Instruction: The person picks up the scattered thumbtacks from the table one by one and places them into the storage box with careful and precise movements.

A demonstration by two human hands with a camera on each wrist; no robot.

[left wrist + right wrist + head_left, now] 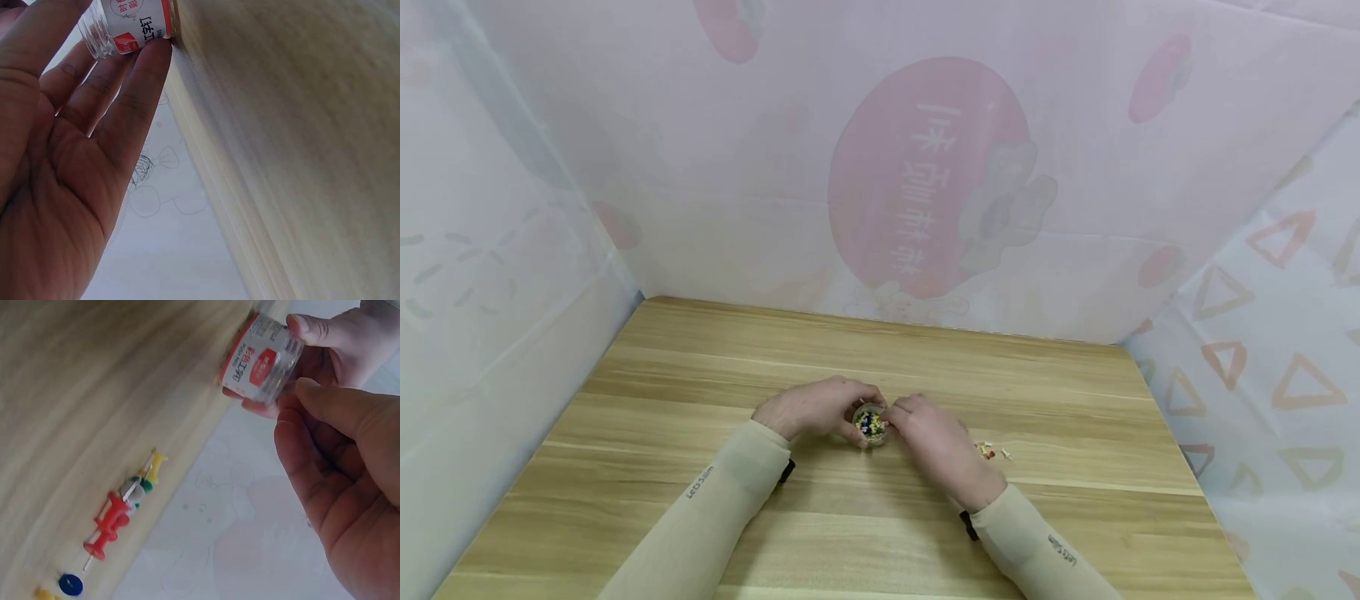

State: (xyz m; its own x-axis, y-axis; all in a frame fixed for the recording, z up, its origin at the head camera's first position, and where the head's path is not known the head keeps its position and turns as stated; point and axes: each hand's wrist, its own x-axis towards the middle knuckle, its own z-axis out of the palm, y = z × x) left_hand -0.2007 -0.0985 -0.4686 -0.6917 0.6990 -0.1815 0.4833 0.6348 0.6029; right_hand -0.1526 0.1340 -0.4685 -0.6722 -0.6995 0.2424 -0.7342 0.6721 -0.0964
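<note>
My left hand (823, 408) grips a small clear jar (259, 359) by its sides, thumb and fingers curled around it. A white label with a red edge and the words "push pins" wraps the jar. Through its open mouth, yellow, blue and white push pins (870, 423) show in the head view. My right hand (938, 446) is right at the jar's rim, thumb and fingertips pinched together. A small reddish bit, which looks like a push pin, shows at those fingertips in the head view; the fingers mostly hide it.
Loose push pins (111, 515) in red, white, green, yellow and blue lie on the wooden table (850, 533), just right of my right hand. Printed cloth walls (760, 208) stand along the table's back and sides.
</note>
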